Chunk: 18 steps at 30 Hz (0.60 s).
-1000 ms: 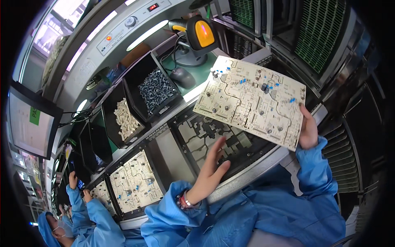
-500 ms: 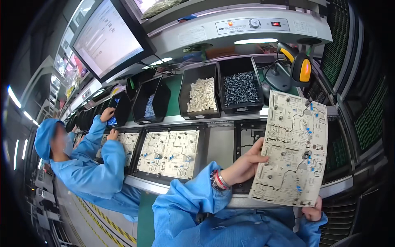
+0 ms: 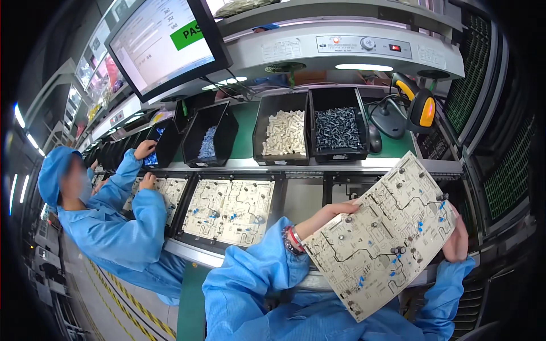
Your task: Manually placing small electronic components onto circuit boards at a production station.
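A cream circuit board (image 3: pixel 378 238) with small blue and black parts on it is held tilted in front of me, above the line's near rail. My left hand (image 3: pixel 327 217) grips it by the upper left edge, with the fingers partly hidden behind it. At the opposite edge my right hand (image 3: pixel 456 238) holds the board too, some of its fingers out of sight. Just beyond the board lies a black carrier frame (image 3: pixel 335 190), partly covered by it. A second populated board (image 3: pixel 227 210) rests in a frame to the left.
Black bins hold white parts (image 3: pixel 284 133), dark parts (image 3: pixel 336 129) and blue parts (image 3: pixel 207 145). A yellow-black barcode scanner (image 3: pixel 418 102) sits in its stand at the back right. The monitor (image 3: pixel 162 45) hangs at upper left. A co-worker in blue (image 3: pixel 108 227) reaches into a bin.
The board has turned clockwise and tilted in my hands. My right hand has moved up from its lower corner to its right edge. A green block has appeared on the monitor.
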Each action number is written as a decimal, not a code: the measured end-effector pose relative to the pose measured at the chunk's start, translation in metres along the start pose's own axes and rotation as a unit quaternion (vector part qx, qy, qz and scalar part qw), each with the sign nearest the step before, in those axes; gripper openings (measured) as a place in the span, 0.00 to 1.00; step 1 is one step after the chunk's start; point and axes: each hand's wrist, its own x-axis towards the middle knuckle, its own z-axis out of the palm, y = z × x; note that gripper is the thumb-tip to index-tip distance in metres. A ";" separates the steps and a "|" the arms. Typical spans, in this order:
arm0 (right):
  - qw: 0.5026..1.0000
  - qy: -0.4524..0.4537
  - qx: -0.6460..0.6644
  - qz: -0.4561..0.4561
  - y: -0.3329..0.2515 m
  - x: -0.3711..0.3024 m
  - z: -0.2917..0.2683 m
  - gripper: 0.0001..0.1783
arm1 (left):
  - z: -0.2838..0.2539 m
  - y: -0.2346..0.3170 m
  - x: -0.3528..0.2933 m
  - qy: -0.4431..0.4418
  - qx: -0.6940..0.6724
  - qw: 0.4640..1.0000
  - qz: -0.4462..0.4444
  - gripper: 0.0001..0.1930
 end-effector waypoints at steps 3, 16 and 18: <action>1.000 0.010 -0.015 0.005 -0.001 -0.006 0.009 0.28 | -0.054 0.002 -0.007 -0.116 -0.180 0.976 -0.049 0.29; 0.972 0.213 -0.097 -0.036 -0.009 -0.052 -0.017 0.27 | -0.072 -0.030 -0.014 0.300 0.525 0.789 0.105 0.40; 0.963 0.238 -0.115 -0.042 -0.004 -0.049 -0.011 0.27 | -0.061 -0.031 -0.002 0.269 0.494 0.820 0.106 0.43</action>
